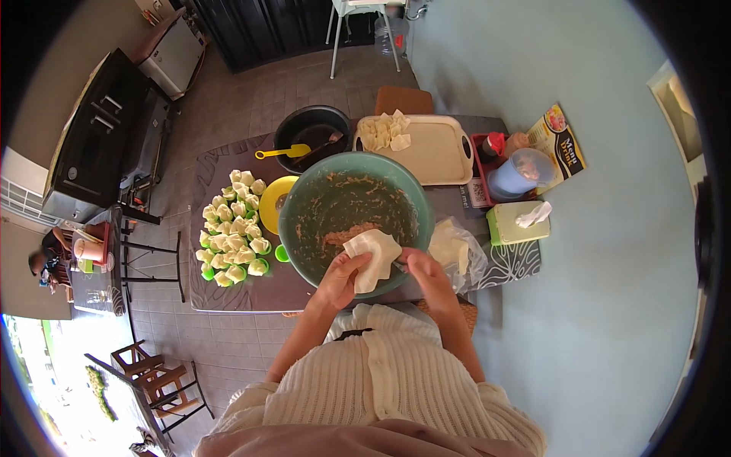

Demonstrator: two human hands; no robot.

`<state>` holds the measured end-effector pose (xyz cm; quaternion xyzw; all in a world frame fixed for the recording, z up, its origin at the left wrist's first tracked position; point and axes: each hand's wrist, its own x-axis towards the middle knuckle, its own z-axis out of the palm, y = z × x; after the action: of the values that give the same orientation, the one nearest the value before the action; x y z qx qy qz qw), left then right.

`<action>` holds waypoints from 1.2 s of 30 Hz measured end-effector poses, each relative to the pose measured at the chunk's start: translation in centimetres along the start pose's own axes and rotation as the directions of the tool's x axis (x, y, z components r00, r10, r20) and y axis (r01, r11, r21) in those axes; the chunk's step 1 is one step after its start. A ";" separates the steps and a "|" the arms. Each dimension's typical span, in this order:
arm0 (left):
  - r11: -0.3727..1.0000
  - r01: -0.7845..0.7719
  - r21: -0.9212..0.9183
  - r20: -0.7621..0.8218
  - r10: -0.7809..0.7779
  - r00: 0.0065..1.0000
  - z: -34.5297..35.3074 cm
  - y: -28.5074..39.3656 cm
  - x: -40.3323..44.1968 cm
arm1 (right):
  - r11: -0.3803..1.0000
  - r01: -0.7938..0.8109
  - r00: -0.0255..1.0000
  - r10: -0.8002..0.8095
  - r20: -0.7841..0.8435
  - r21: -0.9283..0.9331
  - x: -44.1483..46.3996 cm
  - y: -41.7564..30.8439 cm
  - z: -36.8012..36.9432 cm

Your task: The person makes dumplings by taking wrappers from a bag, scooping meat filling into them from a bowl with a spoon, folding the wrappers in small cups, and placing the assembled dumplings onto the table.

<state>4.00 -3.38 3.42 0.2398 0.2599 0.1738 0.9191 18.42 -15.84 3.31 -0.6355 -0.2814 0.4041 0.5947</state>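
Left hand [339,282]: fingers narrow, pinching 1 pale, floppy wrapper [373,259] over the near side of the green bowl [428,217]. Right hand [430,278]: fingers bunched at the wrapper's right edge; cannot tell whether they grip it or a small tool.

Progress, by eye: a large group of pale folded pieces [232,244] stands left of the fingers on the worktop [285,297], many in green cups; count uncertain, overlapping. Remaining: a small mound of minced mixture [350,234] just beyond the left fingers, smears up the bowl wall, and loose sheets [451,247] in clear plastic right of the fingers. Judgement: mixture well used down, work far along, wrapper in hand still open.

Beyond the fingers: black basin [293,126] with yellow spatula [297,150]; tray [438,148] bearing pale pieces [384,131].

Writing: "Menu Drink" on the card [558,148], far right of the fingers. Basket label [477,190] too small to read surely. No brand legible.
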 end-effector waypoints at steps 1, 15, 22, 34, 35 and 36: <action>1.000 0.000 0.002 0.001 0.000 1.000 -0.1 -0.2 0.2 | 0.905 -0.211 0.962 0.125 0.244 0.369 0.1 0.1 0.6; 0.760 -0.243 0.603 -0.067 0.352 0.934 -0.5 -1.4 -0.1 | 0.992 0.073 0.983 -0.055 -0.175 0.099 1.1 1.8 3.3; 0.183 -0.075 0.980 -0.039 0.551 0.834 2.0 -0.3 -1.2 | 0.791 0.411 0.898 -0.437 0.051 -0.453 0.8 -1.0 3.1; 0.158 -0.239 0.958 0.205 0.208 0.957 2.4 1.2 -2.4 | 0.704 0.516 0.856 -0.423 0.296 -0.488 0.5 -2.4 1.7; 0.160 -0.298 0.941 0.255 0.242 0.936 2.2 0.9 -2.3 | 0.703 0.516 0.856 -0.423 0.296 -0.489 0.5 -2.3 1.8; 0.160 -0.355 0.921 0.304 0.277 0.912 2.0 0.6 -2.2 | 0.718 0.517 0.856 -0.433 0.283 -0.466 0.4 -2.2 1.9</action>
<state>3.21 -4.52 6.08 0.8062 0.2253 0.1561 0.5243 17.27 -14.16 5.49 -0.6462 -0.5797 0.1921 0.4577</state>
